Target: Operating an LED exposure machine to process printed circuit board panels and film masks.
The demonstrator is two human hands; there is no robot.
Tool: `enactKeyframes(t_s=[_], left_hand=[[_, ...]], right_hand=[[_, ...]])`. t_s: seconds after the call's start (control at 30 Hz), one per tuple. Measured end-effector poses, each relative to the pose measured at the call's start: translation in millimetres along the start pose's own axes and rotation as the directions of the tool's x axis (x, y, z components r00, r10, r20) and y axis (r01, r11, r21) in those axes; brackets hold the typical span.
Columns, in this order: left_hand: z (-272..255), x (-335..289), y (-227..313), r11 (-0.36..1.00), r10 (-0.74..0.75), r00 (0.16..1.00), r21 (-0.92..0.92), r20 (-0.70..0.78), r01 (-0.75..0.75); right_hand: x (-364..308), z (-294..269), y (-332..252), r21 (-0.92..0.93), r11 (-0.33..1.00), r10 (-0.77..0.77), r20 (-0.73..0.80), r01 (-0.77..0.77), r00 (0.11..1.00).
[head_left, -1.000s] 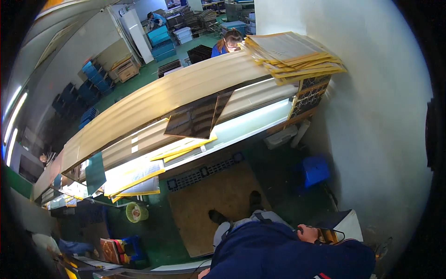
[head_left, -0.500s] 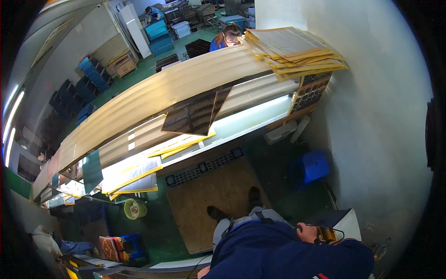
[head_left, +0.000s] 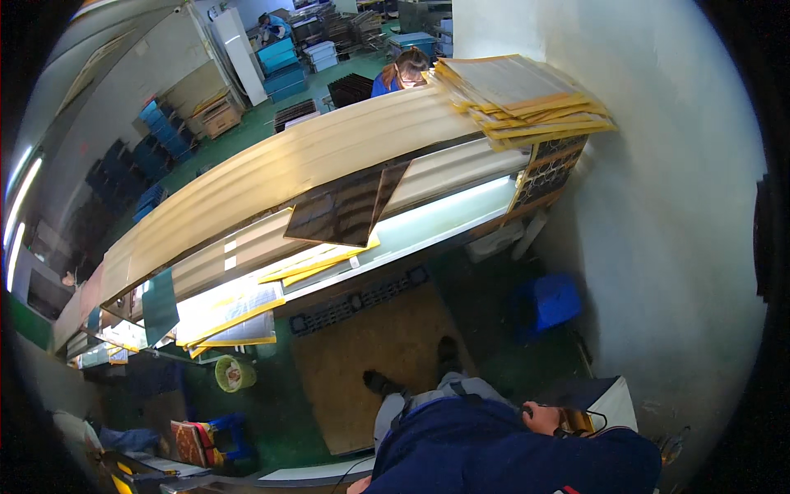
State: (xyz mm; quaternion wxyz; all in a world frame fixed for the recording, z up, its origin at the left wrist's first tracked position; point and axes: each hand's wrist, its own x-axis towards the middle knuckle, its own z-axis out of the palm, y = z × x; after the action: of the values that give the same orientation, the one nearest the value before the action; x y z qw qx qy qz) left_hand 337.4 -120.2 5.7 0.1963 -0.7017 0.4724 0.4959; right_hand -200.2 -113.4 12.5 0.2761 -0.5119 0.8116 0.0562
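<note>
My right hand (head_left: 541,418) is at my right side, near the hip, with its fingers curled by a small dark thing (head_left: 527,409) that is too small to name. Beside that wrist are a yellowish box-like object (head_left: 578,421) and a black looped cord (head_left: 606,420). Of my left hand (head_left: 360,485) only a sliver shows at the lower edge, close to a thin dark cable (head_left: 352,469); its fingers are hidden.
Ahead stands a long lit bench (head_left: 444,210) with yellow-edged sheets (head_left: 234,309) and a dark panel (head_left: 337,210). More yellow-edged frames (head_left: 527,90) are stacked on its top. A blue stool (head_left: 553,300), a bin (head_left: 236,375) and a wooden floor board (head_left: 370,362) lie around. A co-worker (head_left: 403,70) sits beyond.
The view has shifted very slightly. My right hand stays at my side, its fingers still curled, and nothing on the bench has visibly moved.
</note>
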Motion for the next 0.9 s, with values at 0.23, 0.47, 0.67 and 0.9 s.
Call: enactKeyframes(t_s=[0.23, 0.47, 0.67, 0.9], left_hand=[[-12, -3, 12, 0.999, -0.034, 0.999, -0.015, 0.022, 0.034], [-44, -1, 33, 0.997, -0.079, 0.995, -0.004, 0.063, 0.080], [-64, -7, 41, 0.993, -0.113, 0.991, -0.013, 0.078, 0.114], [-55, -35, 19, 0.984, -0.172, 0.963, -0.005, 0.208, 0.177]], right_hand=[[7, 18, 6, 0.033, 0.999, 0.030, 0.108, -0.034, 0.994], [99, -4, 5, -0.003, 0.981, 0.183, 0.319, -0.192, 0.930], [215, -69, -47, 0.218, 0.975, -0.077, 0.147, 0.044, 0.986], [311, -72, -156, 0.120, 0.992, -0.024, 0.510, -0.043, 0.860]])
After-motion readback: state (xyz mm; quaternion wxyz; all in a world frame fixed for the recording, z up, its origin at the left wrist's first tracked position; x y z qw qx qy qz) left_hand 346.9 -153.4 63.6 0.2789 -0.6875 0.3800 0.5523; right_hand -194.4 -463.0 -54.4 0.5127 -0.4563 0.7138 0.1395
